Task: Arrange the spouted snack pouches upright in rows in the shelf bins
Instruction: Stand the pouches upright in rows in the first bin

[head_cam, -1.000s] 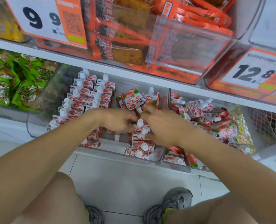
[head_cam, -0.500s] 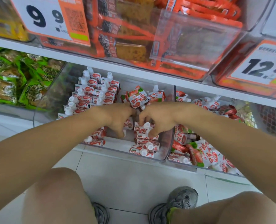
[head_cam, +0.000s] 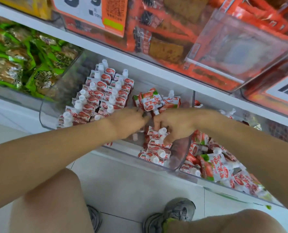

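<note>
At frame centre I see the spouted pouches (head_cam: 104, 96) standing upright in neat rows in the left part of the clear bin (head_cam: 47, 115), with a short row (head_cam: 154, 148) at its right end. My right hand (head_cam: 175, 125) curls round pouches in that row; my left hand (head_cam: 129, 121) reaches in beside it, grip unclear. The neighbouring bin (head_cam: 224, 187), lower right, holds a loose heap (head_cam: 224, 169).

left hand (head_cam: 129, 121), right hand (head_cam: 175, 125), fingers curled
</note>
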A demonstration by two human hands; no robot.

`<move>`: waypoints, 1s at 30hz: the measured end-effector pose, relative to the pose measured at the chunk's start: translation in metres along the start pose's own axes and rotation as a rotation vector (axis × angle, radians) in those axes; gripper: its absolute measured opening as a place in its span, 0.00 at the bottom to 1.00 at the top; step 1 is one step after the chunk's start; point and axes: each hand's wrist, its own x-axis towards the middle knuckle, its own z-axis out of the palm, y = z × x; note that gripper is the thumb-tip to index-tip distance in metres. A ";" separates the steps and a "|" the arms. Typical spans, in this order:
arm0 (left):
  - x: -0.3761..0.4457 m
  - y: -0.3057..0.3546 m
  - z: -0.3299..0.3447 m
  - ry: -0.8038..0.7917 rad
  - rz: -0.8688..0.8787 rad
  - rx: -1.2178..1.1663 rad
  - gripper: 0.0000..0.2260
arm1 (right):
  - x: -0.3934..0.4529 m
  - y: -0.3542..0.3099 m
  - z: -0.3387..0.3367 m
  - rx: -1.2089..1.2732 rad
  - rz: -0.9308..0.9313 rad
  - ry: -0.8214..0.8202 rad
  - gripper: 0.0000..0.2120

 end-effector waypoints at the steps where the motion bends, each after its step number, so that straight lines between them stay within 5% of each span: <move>1: 0.003 -0.005 0.000 0.058 -0.013 -0.042 0.23 | -0.002 0.000 0.000 0.007 -0.005 0.001 0.23; 4: 0.003 -0.018 -0.009 0.102 -0.067 -0.284 0.20 | -0.007 0.004 0.003 0.057 -0.028 0.044 0.23; 7: 0.004 -0.027 -0.017 0.227 -0.091 -0.558 0.05 | -0.014 0.006 0.014 -0.053 -0.087 0.156 0.15; 9: 0.010 -0.025 -0.017 0.287 -0.132 -0.676 0.07 | -0.020 0.003 0.021 -0.097 -0.067 0.213 0.17; 13: 0.026 -0.008 -0.009 0.147 -0.109 -0.896 0.06 | -0.036 0.004 0.013 0.028 -0.011 0.294 0.18; 17: 0.032 -0.001 -0.009 0.021 -0.041 -0.936 0.08 | -0.026 0.028 0.003 0.094 0.095 0.633 0.08; 22: 0.032 -0.002 -0.006 -0.049 -0.023 -0.982 0.12 | 0.010 0.031 -0.011 -0.162 0.289 0.343 0.32; 30: 0.028 -0.001 -0.011 -0.023 -0.130 -1.031 0.13 | 0.025 0.037 -0.010 -0.023 0.351 0.416 0.36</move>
